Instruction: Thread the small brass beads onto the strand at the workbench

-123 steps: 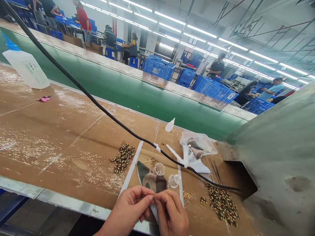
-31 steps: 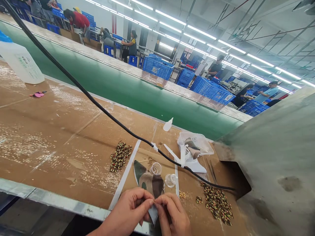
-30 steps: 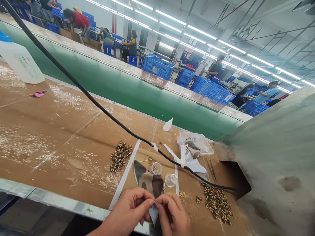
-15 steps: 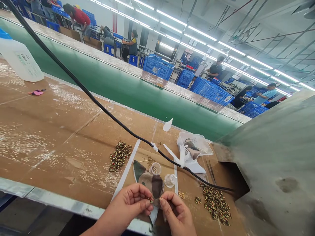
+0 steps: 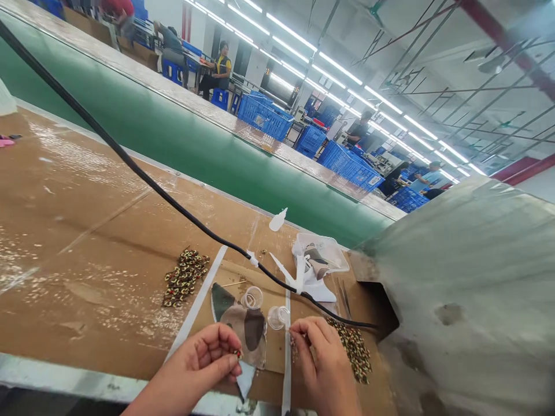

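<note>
At the cardboard-covered bench (image 5: 87,300), our left hand (image 5: 191,361) pinches a tiny beaded piece (image 5: 236,353), while our right hand (image 5: 323,364), fingertips (image 5: 297,336) pressed together, is nearer the bead pile (image 5: 351,349), at 3 o'clock, running 11 to 5.

Left hand (image 5: 195,361) pinched, right hand (image 5: 323,361) curled

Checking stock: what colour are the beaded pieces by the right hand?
Beaded pieces: dark with gold and reddish spots, in the head view.

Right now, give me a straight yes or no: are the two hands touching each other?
No, the left hand pinches a small bead while the right hand sits apart from it, beside the pile of beads.
</note>
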{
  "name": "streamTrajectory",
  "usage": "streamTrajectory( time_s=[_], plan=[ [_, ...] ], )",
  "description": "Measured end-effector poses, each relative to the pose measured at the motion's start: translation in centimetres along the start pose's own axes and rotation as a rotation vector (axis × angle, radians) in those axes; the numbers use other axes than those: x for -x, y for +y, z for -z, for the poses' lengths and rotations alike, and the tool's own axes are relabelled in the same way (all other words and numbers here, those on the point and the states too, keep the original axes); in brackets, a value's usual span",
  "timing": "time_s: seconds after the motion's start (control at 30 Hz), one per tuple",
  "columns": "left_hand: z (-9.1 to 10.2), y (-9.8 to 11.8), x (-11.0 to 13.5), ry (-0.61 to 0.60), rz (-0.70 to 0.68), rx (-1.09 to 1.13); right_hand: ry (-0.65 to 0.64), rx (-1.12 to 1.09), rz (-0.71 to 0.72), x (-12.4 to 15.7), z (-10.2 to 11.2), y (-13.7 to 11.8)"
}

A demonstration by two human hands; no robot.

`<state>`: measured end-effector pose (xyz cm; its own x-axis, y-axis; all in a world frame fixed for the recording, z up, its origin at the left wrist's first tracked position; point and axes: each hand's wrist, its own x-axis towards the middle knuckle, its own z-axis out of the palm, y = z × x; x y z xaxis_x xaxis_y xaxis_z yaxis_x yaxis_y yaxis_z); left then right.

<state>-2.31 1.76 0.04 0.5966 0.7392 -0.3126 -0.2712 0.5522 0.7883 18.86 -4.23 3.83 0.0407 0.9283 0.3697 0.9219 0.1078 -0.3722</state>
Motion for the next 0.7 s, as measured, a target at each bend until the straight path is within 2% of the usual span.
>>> streamTrajectory(
  time_s=[0.13, 0.4, 0.7],
  plan=[
    [0.2, -0.1, 0.0, -0.030, 0.007, 0.016, -0.016, 0.152, 0.100, -1.3, 0.8, 0.2],
    [0.0, 0.3, 0.2, -0.025, 0.019, -0.017, -0.030, 0.227, 0.267, -3.1, 1.0, 0.2],
    [-0.5, 0.9, 0.3, -0.019, 0.046, -0.037, -0.146, 0.325, 0.300, -3.4, 1.1, 0.6]
  ],
)
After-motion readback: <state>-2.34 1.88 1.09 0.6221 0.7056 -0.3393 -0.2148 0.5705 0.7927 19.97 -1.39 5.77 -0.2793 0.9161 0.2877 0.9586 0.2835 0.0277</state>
